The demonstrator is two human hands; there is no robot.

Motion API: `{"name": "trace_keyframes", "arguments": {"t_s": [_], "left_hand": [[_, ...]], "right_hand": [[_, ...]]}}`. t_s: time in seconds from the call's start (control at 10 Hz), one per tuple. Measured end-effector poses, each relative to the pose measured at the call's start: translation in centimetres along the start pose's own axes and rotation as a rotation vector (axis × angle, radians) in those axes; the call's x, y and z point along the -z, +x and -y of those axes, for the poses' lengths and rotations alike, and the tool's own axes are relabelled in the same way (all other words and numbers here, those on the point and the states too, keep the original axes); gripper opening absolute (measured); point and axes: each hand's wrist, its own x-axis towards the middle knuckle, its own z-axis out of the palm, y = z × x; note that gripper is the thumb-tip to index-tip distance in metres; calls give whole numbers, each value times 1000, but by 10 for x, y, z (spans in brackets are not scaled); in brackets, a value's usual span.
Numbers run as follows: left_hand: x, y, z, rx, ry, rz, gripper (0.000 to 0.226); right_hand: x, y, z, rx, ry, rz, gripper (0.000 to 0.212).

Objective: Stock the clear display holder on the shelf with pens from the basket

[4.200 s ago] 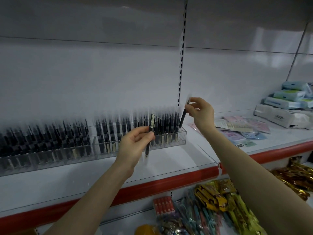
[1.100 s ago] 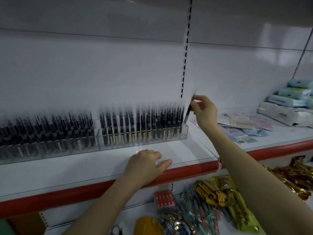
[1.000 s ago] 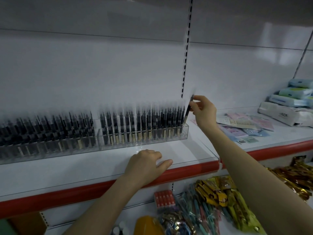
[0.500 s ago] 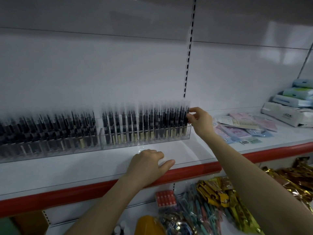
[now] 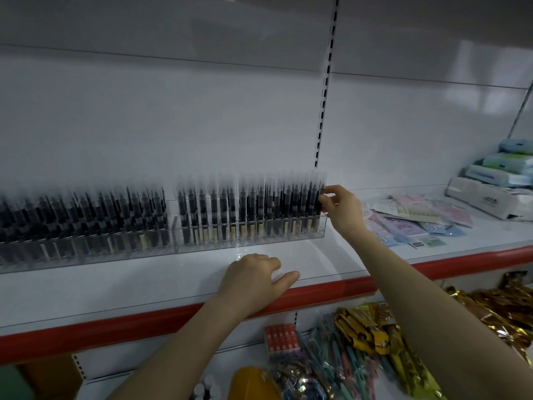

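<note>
Pinching the last pen (image 5: 319,192) in the row, the right hand's fingers (image 5: 331,188) and thumb close on its upper part. That pen stands upright in the end slot of the clear display holder (image 5: 251,239). The right hand (image 5: 343,210) sits just off the holder's right wall, forearm running down and away across the shelf.

Over to the left hand (image 5: 252,280): palm down at the front of the shelf, its fingers (image 5: 266,259) relaxed, thumb spread toward the edge, gripping nothing.

The holder is packed, dark pens upright side by side, their clear caps blurred. A second clear holder (image 5: 86,251), also full of dark pens, stands close on its left. Both sit toward the back of the white shelf (image 5: 317,264), behind its red front strip (image 5: 115,327).

Right of the holders lie pastel packets (image 5: 418,220), and beyond them stacked tissue packs (image 5: 507,168). On the lower shelf are a small red box (image 5: 281,339) and gold wrappers (image 5: 372,330).
</note>
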Motion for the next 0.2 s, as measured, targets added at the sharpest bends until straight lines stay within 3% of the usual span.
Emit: {"name": "trace_keyframes", "arguments": {"t_s": [0.1, 0.2], "left_hand": [[5, -2, -1, 23, -25, 43, 66], [10, 0, -1, 60, -107, 125, 55]], "right_hand": [[0, -1, 1, -15, -54, 32, 28], [2, -9, -2, -26, -89, -2, 31]]}}
